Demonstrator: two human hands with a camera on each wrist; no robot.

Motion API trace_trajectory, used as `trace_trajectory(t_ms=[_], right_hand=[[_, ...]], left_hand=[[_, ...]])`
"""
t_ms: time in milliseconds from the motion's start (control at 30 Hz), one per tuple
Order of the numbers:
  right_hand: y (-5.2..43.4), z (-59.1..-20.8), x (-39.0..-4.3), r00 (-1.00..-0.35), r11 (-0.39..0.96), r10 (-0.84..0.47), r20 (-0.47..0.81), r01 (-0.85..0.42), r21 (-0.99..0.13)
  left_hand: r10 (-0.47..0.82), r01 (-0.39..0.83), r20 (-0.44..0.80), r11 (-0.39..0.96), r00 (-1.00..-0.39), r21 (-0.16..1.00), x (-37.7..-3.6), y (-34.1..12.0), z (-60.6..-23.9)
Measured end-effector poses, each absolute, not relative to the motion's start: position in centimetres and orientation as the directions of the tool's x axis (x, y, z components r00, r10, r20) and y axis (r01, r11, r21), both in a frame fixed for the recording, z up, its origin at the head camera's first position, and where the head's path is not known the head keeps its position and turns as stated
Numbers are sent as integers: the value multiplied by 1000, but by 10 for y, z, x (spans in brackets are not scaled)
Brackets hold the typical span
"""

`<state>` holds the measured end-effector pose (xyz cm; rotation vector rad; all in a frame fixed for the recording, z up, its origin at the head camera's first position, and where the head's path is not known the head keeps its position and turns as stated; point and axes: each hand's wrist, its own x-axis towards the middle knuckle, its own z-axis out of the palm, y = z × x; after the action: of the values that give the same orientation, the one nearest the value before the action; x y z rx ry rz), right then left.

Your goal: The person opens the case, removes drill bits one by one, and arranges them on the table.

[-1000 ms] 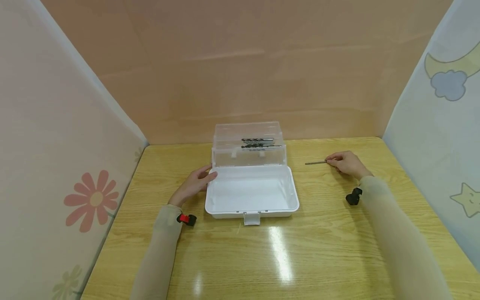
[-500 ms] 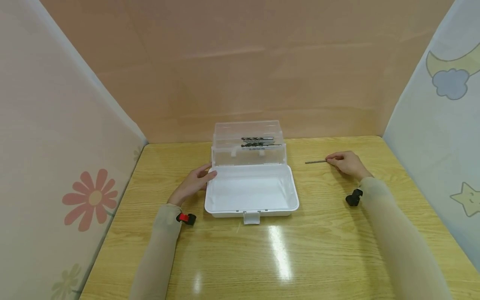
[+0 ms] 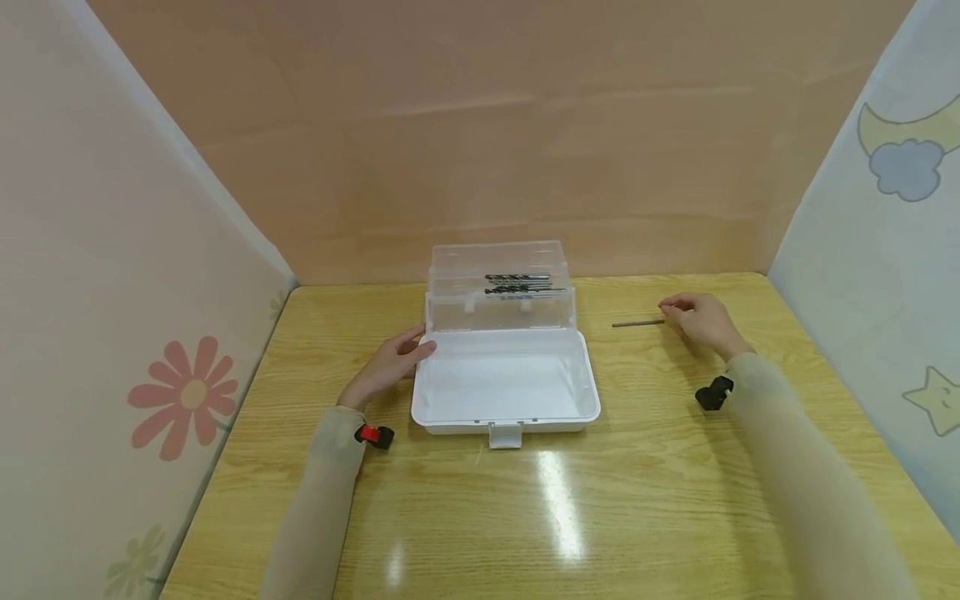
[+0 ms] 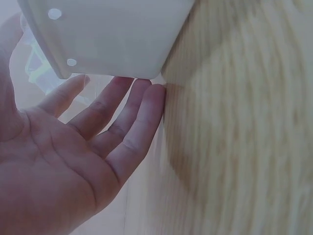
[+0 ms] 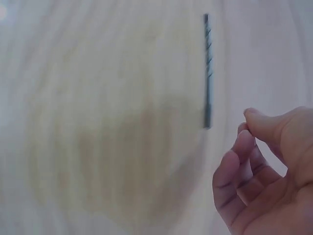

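A white plastic storage box [image 3: 450, 428] stands mid-table, its clear lid [image 3: 495, 257] swung back. Several dark drill bits [image 3: 517, 289] lie in the clear section behind the white base. My left hand [image 3: 384, 368] holds the box's left rear corner, thumb over the rim; in the left wrist view its fingers [image 4: 134, 129] reach along the outside wall. One drill bit [image 3: 638, 323] lies on the table right of the box, its fluted end toward the box. Just beyond its shank hovers my right hand [image 3: 703, 323], loosely curled, thumb and index fingertips [image 5: 248, 139] close together with nothing between them.
The light wood table [image 3: 480, 525] ends at a tan back panel [image 3: 480, 150]. Patterned panels stand at left [image 3: 112, 250] and right [image 3: 892, 275]. A white latch [image 3: 506, 436] juts from the box's front.
My right thumb and finger have let go of the drill bit's shank and lifted slightly away. The bit stays on the table. My left hand keeps its place on the box.
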<state>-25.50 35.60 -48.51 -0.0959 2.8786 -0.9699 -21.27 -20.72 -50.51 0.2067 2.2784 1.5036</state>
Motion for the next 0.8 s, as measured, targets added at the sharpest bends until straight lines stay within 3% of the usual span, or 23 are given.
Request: trace_trajectory(t_ms=[333, 800], right_hand=[[287, -438, -271, -987, 802, -161, 27, -146, -580], [206, -388, -279, -963, 800, -268, -2, -222, -558]], left_hand=[[324, -106, -253, 408, -912, 907, -210, -205, -507], [321, -116, -257, 400, -912, 909, -211, -204, -503]])
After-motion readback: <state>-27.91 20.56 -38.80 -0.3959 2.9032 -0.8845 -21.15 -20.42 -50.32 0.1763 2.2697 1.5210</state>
